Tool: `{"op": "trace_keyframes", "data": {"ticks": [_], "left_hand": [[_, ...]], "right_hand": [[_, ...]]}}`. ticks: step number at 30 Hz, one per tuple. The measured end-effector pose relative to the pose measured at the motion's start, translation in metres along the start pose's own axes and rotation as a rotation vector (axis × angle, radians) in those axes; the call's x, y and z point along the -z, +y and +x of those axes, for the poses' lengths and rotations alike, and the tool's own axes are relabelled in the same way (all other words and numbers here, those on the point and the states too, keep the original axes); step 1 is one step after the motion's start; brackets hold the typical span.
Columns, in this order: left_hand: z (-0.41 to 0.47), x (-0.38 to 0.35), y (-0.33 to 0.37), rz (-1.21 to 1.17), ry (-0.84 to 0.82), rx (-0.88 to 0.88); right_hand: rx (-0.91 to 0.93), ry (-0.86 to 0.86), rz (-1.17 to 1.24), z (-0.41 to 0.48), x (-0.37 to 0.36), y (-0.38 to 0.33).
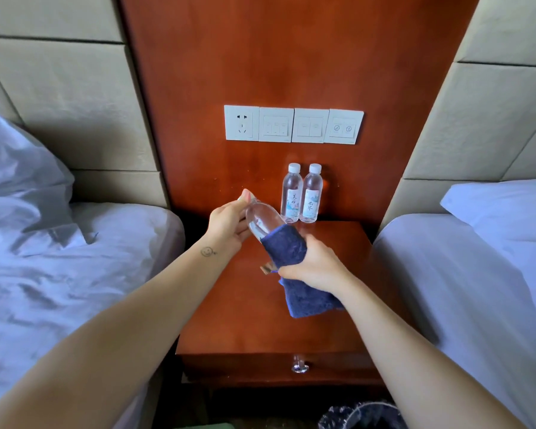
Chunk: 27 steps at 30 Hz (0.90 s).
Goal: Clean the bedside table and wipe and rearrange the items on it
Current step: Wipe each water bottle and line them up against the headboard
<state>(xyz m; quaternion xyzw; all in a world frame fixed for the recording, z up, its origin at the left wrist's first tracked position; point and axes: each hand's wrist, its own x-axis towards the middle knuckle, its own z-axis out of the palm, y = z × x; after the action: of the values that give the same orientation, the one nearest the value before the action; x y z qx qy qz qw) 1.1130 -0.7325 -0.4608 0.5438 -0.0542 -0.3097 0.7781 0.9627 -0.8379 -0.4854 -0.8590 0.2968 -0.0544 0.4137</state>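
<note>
A clear water bottle (260,218) is held tilted above the wooden bedside table (254,329). My left hand (228,226) grips its cap end. My right hand (314,264) holds a dark blue cloth (287,247) wrapped round the bottle's lower half, and the rest of the cloth hangs down below my wrist. Two more clear bottles with white caps, the left one (291,193) and the right one (312,193), stand upright side by side at the back of the table, against the wooden wall panel.
A row of white sockets and switches (293,124) sits on the panel above the bottles. Beds with white sheets flank the table, left (59,274) and right (477,274). The drawer has a clear knob (298,365). A bin with a dark liner (359,416) stands below.
</note>
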Motion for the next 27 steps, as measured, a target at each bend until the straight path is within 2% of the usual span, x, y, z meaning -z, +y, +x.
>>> {"op": "trace_keyframes", "data": {"ticks": [2,6,8,11,13,17,21,25,27], "left_hand": [[-0.001,0.004,0.000,-0.005,-0.041,-0.017],[-0.006,0.006,-0.006,-0.027,-0.065,-0.044],[-0.013,0.006,-0.012,-0.023,-0.129,-0.034],[-0.025,0.004,-0.025,0.179,-0.216,-0.015],[-0.032,0.002,-0.028,0.265,-0.185,-0.019],[-0.038,0.012,-0.037,0.236,-0.074,0.000],[-0.043,0.027,-0.051,0.235,-0.004,-0.019],[-0.047,0.044,-0.058,0.182,0.008,0.044],[-0.050,0.050,-0.059,0.175,-0.004,0.131]], "right_hand": [[-0.009,-0.056,0.185,-0.002,0.000,0.009],[0.018,0.023,0.201,-0.013,-0.010,0.006],[-0.006,0.082,0.246,-0.020,-0.021,0.002],[-0.026,0.127,0.277,-0.029,-0.036,-0.003],[-0.021,0.132,0.251,-0.035,-0.040,-0.008],[-0.022,0.135,0.224,-0.049,-0.053,-0.011],[-0.002,0.069,0.165,-0.063,-0.064,-0.013],[0.133,0.051,0.054,-0.072,-0.069,-0.011],[0.249,0.062,0.046,-0.079,-0.071,-0.011]]}}
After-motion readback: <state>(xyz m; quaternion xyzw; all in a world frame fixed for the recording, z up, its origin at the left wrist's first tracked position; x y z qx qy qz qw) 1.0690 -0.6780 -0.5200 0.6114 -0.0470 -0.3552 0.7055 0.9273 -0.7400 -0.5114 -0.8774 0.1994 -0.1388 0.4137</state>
